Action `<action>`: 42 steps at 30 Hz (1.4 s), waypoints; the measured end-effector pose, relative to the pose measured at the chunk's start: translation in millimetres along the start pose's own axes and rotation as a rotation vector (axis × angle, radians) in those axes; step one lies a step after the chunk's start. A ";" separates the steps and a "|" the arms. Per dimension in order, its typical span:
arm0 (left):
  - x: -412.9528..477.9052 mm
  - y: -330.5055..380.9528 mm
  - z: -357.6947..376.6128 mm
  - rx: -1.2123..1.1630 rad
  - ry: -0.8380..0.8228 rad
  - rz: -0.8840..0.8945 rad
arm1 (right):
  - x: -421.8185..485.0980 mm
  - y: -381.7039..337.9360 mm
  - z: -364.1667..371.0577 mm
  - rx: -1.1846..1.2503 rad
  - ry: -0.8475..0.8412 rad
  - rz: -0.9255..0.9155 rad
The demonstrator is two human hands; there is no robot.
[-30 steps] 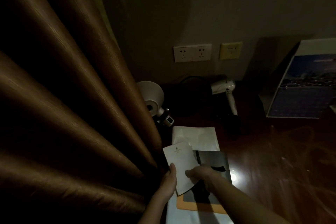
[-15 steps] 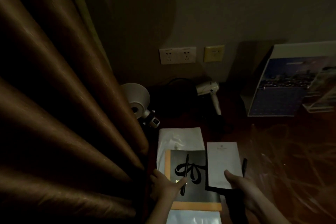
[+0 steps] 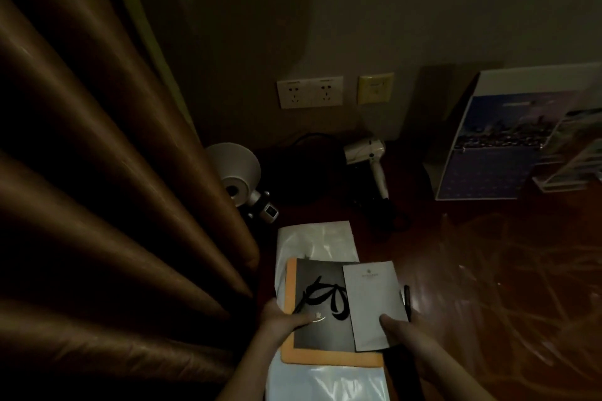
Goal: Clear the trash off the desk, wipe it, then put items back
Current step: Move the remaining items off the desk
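A grey booklet (image 3: 321, 309) with a black bow print and an orange border lies on white plastic bags (image 3: 314, 239) at the desk's left end. My left hand (image 3: 286, 319) rests on the booklet's lower left, thumb on the cover, with a black pen (image 3: 308, 295) held slanting up from its fingers. My right hand (image 3: 402, 330) grips the lower edge of a white notepad (image 3: 371, 299), which overlaps the booklet's right side. A dark backing sits under the notepad, and a second black pen (image 3: 406, 298) lies along its right edge.
A brown curtain (image 3: 114, 205) hangs close on the left. At the back are a white desk lamp (image 3: 236, 169), a white hair dryer (image 3: 371, 156) with its cord, wall sockets (image 3: 309, 92) and a standing picture board (image 3: 495, 153). The dark wooden desk (image 3: 488, 286) shows wipe streaks.
The white notepad moved from my left hand to my right, uncovering the grey booklet. It now lies closer in, overlapping the booklet's right edge. The pen at my left hand has tilted.
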State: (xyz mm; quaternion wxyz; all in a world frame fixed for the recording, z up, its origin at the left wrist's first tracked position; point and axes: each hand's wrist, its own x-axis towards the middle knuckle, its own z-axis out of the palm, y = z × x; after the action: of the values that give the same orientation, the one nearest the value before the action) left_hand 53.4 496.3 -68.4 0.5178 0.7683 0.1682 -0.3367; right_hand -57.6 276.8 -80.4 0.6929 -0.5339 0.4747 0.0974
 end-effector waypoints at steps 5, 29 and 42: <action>-4.9 -2.8 -7.2 -0.180 -0.158 0.052 | -12.2 -0.7 -2.3 0.035 -0.020 -0.040; -111.9 46.7 184.2 0.012 -0.681 0.163 | -128.9 36.3 -224.6 0.400 0.306 -0.198; -271.2 -6.3 473.6 0.331 -1.072 0.157 | -256.5 187.1 -468.9 0.796 0.723 -0.181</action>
State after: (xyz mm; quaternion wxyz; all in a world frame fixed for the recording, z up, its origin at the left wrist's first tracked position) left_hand -307.3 93.0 2.6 0.4269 0.5711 -0.2307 -0.6621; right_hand -573.4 58.8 3.6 0.6397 -0.2686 0.6351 -0.3395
